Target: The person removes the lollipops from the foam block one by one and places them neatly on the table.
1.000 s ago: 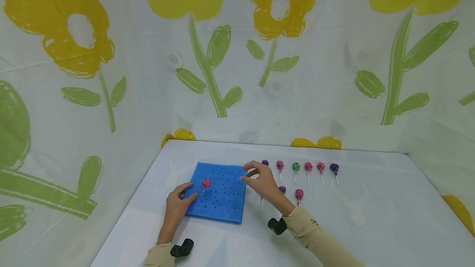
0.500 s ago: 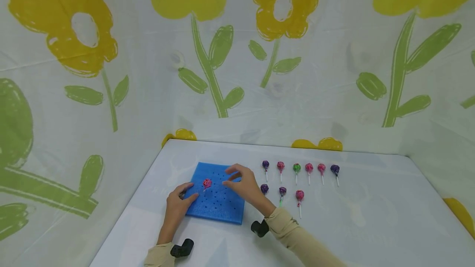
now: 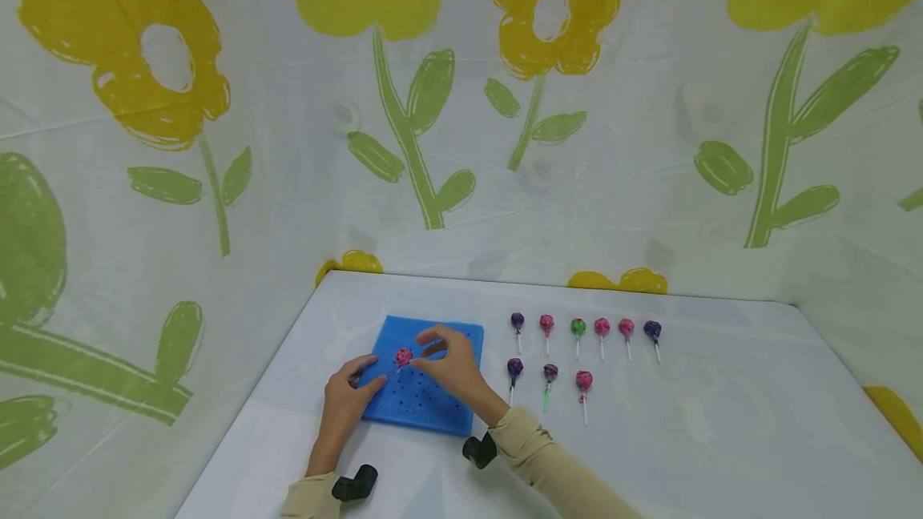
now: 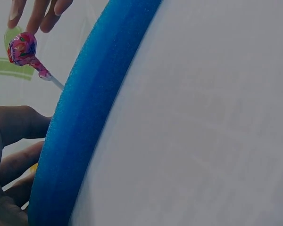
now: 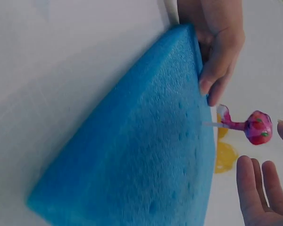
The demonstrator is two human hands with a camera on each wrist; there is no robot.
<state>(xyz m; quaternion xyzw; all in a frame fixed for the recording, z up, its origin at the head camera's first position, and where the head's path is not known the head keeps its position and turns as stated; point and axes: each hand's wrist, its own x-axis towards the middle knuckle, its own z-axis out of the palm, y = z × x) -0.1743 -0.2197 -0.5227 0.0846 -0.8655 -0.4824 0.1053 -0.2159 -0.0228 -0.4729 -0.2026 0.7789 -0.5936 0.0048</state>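
A blue foam board (image 3: 447,419) with rows of small holes lies on the table. One red-and-pink wrapped lollipop (image 3: 404,356) stands in it by its white stick, wrapped head up, seen side-on in the right wrist view. My left hand (image 3: 346,399) holds the board's left edge, thumb over the top and fingers along the side. Above the board, my right hand (image 3: 453,365) has its fingers parted around air, close to that lollipop's head. In the right wrist view a gap shows between the fingertips (image 5: 246,165) and the candy.
To the board's right lie two rows of lollipops: purple ones (image 3: 652,331), pink-red ones (image 3: 584,380) and a green one (image 3: 578,327). Flower-printed sheets hang behind and beside the white table (image 3: 707,439).
My right hand has moved left from the board's right edge to beside the standing lollipop, uncovering the nearer lollipops on the table. My left hand has stayed at the board's edge.
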